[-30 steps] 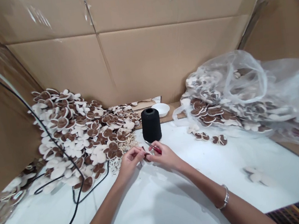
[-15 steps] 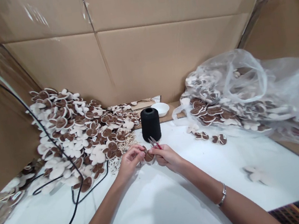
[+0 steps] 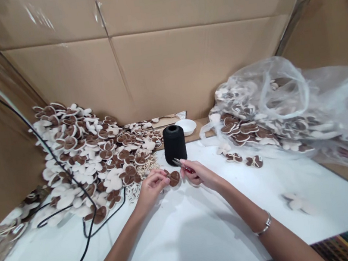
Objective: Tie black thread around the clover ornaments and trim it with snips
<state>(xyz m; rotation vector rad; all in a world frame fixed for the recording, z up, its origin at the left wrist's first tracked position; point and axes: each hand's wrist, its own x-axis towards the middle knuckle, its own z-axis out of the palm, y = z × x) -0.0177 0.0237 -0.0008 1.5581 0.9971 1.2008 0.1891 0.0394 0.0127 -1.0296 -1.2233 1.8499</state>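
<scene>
Between the fingers of my left hand (image 3: 151,188) is a small brown flower-shaped fabric piece (image 3: 174,178), its petals facing up. My right hand (image 3: 199,174) is closed around small scissors with red handles (image 3: 189,170); their metal tips point up and left, in front of the thread cone. Just beyond both hands stands a black cone of thread (image 3: 174,145). The right fingers are a little apart from the flower piece. Any thread between the hands is too fine to make out.
A big heap of brown and white flower pieces (image 3: 81,148) lies to the left, crossed by a black cable (image 3: 64,166). A clear plastic bag (image 3: 282,101) of similar pieces sits at right. Behind the cone is a white bowl (image 3: 187,126). One pale piece (image 3: 298,203) lies front right.
My right hand has drawn slightly right, off the flower piece, and the scissors have tilted flatter. My left hand keeps its hold, with more of the flower showing.
</scene>
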